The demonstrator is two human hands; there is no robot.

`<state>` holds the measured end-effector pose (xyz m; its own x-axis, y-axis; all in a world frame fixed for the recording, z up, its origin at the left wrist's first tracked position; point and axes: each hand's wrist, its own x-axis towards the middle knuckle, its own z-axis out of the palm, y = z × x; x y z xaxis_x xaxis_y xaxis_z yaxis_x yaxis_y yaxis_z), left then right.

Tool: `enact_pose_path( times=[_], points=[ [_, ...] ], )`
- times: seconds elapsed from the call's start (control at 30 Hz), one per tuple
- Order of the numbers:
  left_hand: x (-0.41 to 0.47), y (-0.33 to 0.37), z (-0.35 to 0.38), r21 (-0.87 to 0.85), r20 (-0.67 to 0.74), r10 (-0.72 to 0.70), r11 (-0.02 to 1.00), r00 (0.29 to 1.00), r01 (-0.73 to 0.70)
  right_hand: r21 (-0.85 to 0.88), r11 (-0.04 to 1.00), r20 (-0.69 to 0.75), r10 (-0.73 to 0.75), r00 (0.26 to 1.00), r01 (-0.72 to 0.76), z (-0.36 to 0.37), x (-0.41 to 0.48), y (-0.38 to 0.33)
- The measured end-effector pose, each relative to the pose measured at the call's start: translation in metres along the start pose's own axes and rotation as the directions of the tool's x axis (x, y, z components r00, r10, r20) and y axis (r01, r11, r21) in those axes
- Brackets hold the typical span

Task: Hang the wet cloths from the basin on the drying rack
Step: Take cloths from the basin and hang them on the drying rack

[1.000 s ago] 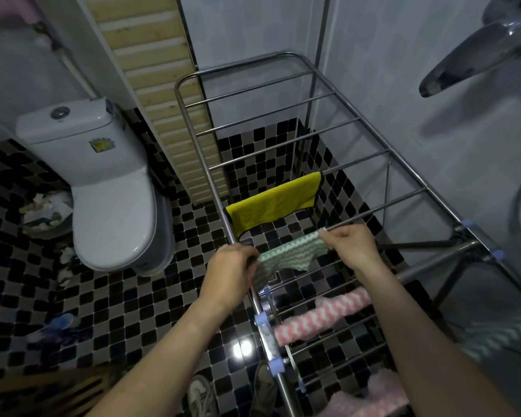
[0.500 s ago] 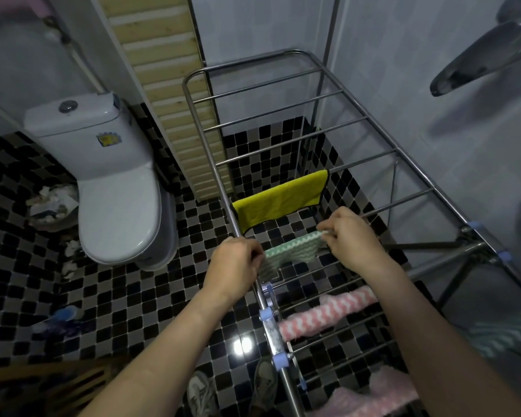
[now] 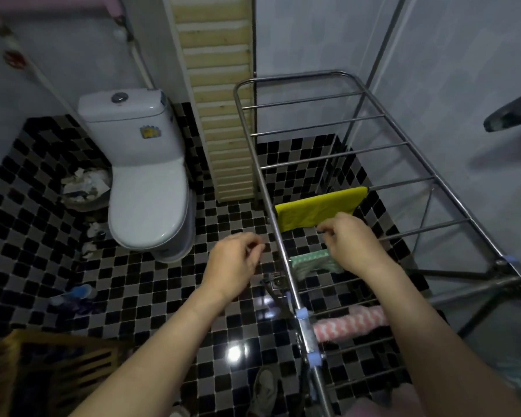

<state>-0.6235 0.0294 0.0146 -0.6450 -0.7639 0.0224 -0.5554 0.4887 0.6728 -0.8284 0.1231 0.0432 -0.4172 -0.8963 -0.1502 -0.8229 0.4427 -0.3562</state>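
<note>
A steel drying rack (image 3: 262,182) stands on the right of the bathroom. A yellow cloth (image 3: 316,210) hangs over one of its bars. One bar nearer me, a green-and-white cloth (image 3: 309,261) hangs folded over the bar. A pink-and-white cloth (image 3: 349,322) hangs on a still nearer bar. My right hand (image 3: 349,242) hovers over the green cloth with loosely curled fingers that hold nothing. My left hand (image 3: 235,266) is left of the rack's side rail, fingers loosely curled and empty. The basin is out of view.
A white toilet (image 3: 146,188) stands at the left, with a bin of paper (image 3: 83,188) beside it. A wooden slatted panel (image 3: 220,115) leans on the wall behind the rack. A wooden crate (image 3: 42,368) sits at the bottom left. Floor tiles are black and grey.
Both hands have let go of the green-and-white cloth, which now hangs on the bar. My left hand has drawn back to the left of the rail. The camera has tilted up.
</note>
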Motion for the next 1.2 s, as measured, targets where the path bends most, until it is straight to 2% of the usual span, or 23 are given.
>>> enact_pose_path(
  times=[0.17, 0.3, 0.47, 0.53, 0.63, 0.8, 0.93, 1.03, 1.2],
  points=[
    [-0.032, -0.035, -0.054, -0.127, -0.083, -0.119, 0.986, 0.989, 0.108, 0.062, 0.99, 0.053, -0.133, 0.99, 0.13, 0.009, 0.007, -0.087],
    [-0.066, -0.076, -0.101, -0.126, -0.194, -0.203, 0.975, 0.96, 0.181, 0.14, 0.966, 0.092, -0.232, 0.968, 0.218, 0.027, 0.006, -0.169],
    [-0.129, -0.143, -0.172, -0.188, -0.349, -0.348, 0.936, 0.87, 0.299, 0.25, 0.914, 0.129, -0.359, 0.925, 0.32, 0.07, -0.003, -0.288],
    [-0.15, -0.165, -0.194, -0.218, -0.367, -0.394, 0.917, 0.843, 0.334, 0.334, 0.887, 0.14, -0.382, 0.913, 0.32, 0.086, -0.007, -0.324],
    [-0.187, -0.203, -0.228, -0.277, -0.393, -0.502, 0.863, 0.77, 0.422, 0.44, 0.848, 0.191, -0.409, 0.892, 0.295, 0.116, -0.014, -0.381],
    [-0.251, -0.27, -0.272, -0.352, -0.408, -0.695, 0.718, 0.592, 0.6, 0.548, 0.793, 0.306, -0.488, 0.817, 0.268, 0.169, -0.03, -0.469],
    [-0.298, -0.321, -0.284, -0.389, -0.417, -0.794, 0.596, 0.443, 0.702, 0.56, 0.802, 0.446, -0.504, 0.74, 0.209, 0.22, -0.04, -0.527],
    [-0.324, -0.354, -0.279, -0.421, -0.366, -0.852, 0.51, 0.374, 0.75, 0.556, 0.815, 0.546, -0.505, 0.669, 0.161, 0.259, -0.039, -0.558],
    [-0.344, -0.405, -0.272, -0.463, -0.315, -0.912, 0.39, 0.263, 0.796, 0.519, 0.855, 0.735, -0.459, 0.499, 0.023, 0.324, -0.032, -0.602]
  ],
)
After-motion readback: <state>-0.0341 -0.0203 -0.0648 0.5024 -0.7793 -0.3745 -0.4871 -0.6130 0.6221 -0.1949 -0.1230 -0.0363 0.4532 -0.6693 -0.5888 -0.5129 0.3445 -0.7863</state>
